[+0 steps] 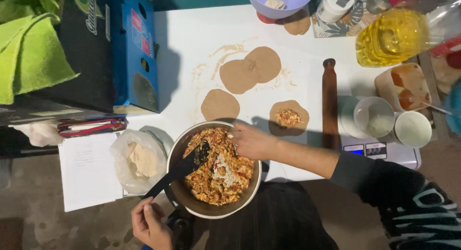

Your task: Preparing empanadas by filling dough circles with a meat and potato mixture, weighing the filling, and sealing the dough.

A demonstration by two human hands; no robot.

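- Looking down from the head camera, a metal pan of orange-red shredded filling sits at the near edge of the white worktop.
- The left hand is closed around the handle end of a black spatula, whose blade lies in the filling.
- The right hand rests over the pan's far right rim, fingers curled down towards the filling (whether they pinch any cannot be told).
- Just beyond that hand lies a rolled dough round with a small heap of filling on it.
- Three bare dough rounds lie further in: one by the pan's far rim, two overlapping towards the middle.
- A wooden rolling pin lies right of the filled round.
- A plastic bag of dough sits left of the pan.
- Two white cups stand by the right edge, a bottle of oil at the far right corner.
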